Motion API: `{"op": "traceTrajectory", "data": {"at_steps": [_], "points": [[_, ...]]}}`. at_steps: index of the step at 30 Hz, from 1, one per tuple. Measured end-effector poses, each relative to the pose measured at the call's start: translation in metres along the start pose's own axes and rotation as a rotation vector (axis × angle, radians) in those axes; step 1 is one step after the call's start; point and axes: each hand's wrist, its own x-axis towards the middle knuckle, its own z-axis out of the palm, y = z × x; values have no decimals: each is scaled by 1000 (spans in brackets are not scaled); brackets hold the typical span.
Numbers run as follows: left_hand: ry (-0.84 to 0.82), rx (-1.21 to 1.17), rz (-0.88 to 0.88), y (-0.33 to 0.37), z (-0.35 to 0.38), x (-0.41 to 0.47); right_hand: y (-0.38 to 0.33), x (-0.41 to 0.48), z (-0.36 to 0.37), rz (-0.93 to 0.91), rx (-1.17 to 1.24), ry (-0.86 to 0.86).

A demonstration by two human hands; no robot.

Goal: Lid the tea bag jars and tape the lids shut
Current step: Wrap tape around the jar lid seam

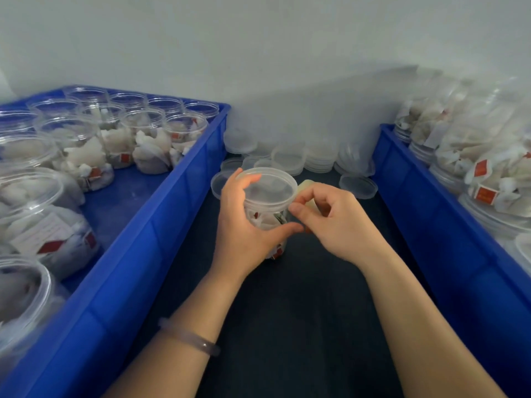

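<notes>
Jar (267, 222) stands upright on the dark tabletop (301, 311), in the narrow lane between two blue crates, with its clear lid (271, 188) already seated. The left crate (161, 225) has its long wall close beside the left hand (241, 228); the right crate (431, 214) has its wall a little farther from the right hand (342, 222). The lane is bare toward the person. At its far end it is closed by stacked spare lids (290, 156) against the wall (258, 53). One loose lid (357, 185) lies flat near the right crate, and another lies just behind the left hand. Open jars of tea bags (143, 133) fill the left crate, and tea bags (488, 168) are piled high in the right one. The left hand grips the jar from its left side: the thumb wraps across the front of the body, and the fingertips are hooked over the lid's far rim. The right hand sits just right of the lid, fingers curled round a pale yellowish roll (306, 185) that shows behind them. Its thumb and forefinger pinch together right at the lid's near right edge, touching or almost touching the left thumb tip. Whether tape runs between them cannot be seen. A bracelet (189, 338) circles the left forearm.
</notes>
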Motion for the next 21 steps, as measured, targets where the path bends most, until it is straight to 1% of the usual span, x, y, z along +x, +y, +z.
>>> {"op": "traceTrajectory", "data": {"at_steps": [4, 9, 15, 18, 21], "points": [[21, -31, -18, 2, 0, 0, -3, -2, 0, 2, 15, 12], [-12, -33, -3, -1, -5, 1, -3, -1, 2, 11, 15, 17], [-5, -32, -21, -3, -5, 1, -3, -1, 6, 28, 20, 40], [-3, -36, -6, -4, -8, 1, -3, -2, 5, 36, -19, 27], [-19, -52, -3, -3, -10, 0, -6, -4, 3, 80, -86, -44]]}}
